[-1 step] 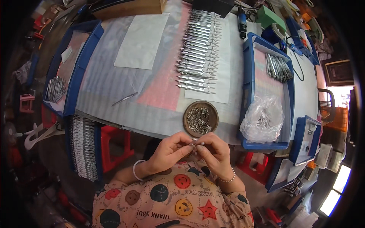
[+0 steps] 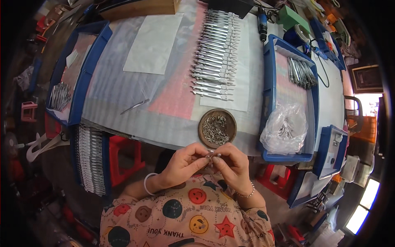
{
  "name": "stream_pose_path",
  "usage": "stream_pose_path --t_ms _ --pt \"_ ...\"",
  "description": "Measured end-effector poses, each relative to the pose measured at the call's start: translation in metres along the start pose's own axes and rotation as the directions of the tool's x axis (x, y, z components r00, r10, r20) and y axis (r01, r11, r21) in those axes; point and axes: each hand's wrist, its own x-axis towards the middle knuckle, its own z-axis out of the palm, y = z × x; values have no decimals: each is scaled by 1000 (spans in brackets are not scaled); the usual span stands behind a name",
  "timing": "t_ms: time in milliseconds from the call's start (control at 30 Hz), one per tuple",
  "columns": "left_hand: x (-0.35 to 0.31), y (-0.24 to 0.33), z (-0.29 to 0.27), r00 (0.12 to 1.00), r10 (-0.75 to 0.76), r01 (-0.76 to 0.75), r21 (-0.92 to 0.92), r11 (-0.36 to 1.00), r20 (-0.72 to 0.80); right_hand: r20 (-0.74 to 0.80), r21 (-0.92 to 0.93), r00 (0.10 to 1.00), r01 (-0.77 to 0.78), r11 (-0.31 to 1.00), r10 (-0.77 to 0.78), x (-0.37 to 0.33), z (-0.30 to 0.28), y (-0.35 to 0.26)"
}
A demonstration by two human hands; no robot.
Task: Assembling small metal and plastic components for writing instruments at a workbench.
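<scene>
Just off the table's near edge, my left hand (image 2: 184, 165) and my right hand (image 2: 232, 166) meet with thumbs and forefingers pinched. Between the fingertips is a small shiny metal part (image 2: 211, 152); its exact kind is too small to make out, and the fingers partly cover it. Both hands seem to grip it. Right beyond them a round wooden bowl (image 2: 234, 130) holds many small silvery metal pieces (image 2: 214, 131). Farther off, a long row of slim silvery metal tools (image 2: 214, 66) lies side by side on white paper (image 2: 242, 92).
Blue trays stand left (image 2: 78, 96) and right (image 2: 269, 82); the right one holds thin metal parts (image 2: 301, 73) and a clear plastic bag (image 2: 284, 129). Tweezers (image 2: 135, 106) and a white sheet (image 2: 154, 45) lie left of the row. A blue-black electric screwdriver (image 2: 262, 24) is at the back.
</scene>
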Motion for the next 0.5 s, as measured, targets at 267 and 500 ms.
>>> stream_pose_path --t_ms 267,500 --pt "0 0 -3 999 47 -43 317 947 -4 10 -227 988 154 962 -156 2 4 0" --pt "2 22 3 997 47 -69 534 843 56 -65 -201 991 103 974 -118 1 7 -1"
